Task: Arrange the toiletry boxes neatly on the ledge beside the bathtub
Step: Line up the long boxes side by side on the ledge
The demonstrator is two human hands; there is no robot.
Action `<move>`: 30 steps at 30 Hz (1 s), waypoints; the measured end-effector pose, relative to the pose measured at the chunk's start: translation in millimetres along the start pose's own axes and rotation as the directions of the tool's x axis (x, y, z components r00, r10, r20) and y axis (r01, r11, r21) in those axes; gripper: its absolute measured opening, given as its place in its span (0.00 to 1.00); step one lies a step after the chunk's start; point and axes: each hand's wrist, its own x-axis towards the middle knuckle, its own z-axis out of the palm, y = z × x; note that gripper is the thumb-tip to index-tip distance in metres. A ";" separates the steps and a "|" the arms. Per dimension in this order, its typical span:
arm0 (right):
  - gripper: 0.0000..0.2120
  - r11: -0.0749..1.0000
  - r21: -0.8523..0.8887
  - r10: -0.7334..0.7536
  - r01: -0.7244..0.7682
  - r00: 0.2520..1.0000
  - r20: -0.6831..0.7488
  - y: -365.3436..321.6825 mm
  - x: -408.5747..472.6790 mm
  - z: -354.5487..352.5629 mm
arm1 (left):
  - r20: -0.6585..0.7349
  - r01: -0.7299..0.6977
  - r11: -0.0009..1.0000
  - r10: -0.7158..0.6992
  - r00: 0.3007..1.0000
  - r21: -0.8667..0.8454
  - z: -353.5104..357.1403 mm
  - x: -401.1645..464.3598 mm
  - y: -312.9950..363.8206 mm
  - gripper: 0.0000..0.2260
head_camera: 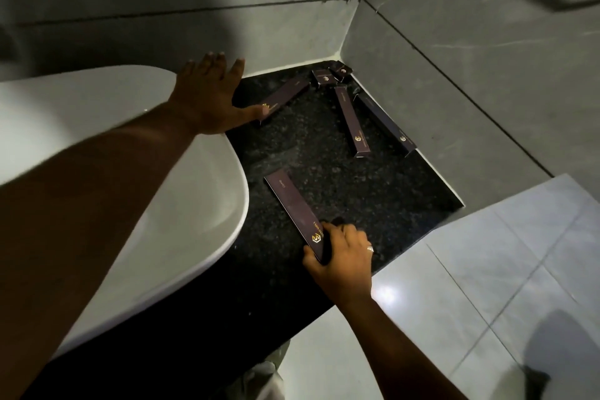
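Note:
Dark toiletry boxes with gold logos lie scattered on the black granite ledge (341,185). My right hand (344,256) grips the near end of a long flat box (292,204) lying on the ledge. My left hand (211,97) is spread flat with fingers apart, its thumb touching the near end of another long box (285,96). Two more long boxes (352,122) (384,123) lie near the right wall. Three small boxes (324,77) sit in the far corner.
The white bathtub (136,172) curves along the ledge's left side. Grey tiled walls (454,81) close off the back and right. A pale tiled floor (487,269) lies below the ledge's front edge, at lower right.

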 end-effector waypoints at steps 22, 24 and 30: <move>0.30 0.999 0.039 -0.024 0.026 0.999 -0.048 5.4 -3.1 2.7 | -0.007 0.016 1.000 -0.016 1.000 -0.009 -3.1 -4.2 4.4 0.50; 0.31 0.996 0.087 0.003 0.000 0.999 -0.032 6.4 -4.7 2.6 | -0.026 0.006 1.000 -0.006 1.000 -0.001 -2.0 -7.0 5.7 0.51; 0.32 0.901 0.409 0.212 -0.147 0.970 -0.117 -3.2 31.8 -4.3 | -0.021 0.042 0.999 -0.043 0.999 -0.025 1.6 -8.9 11.7 0.51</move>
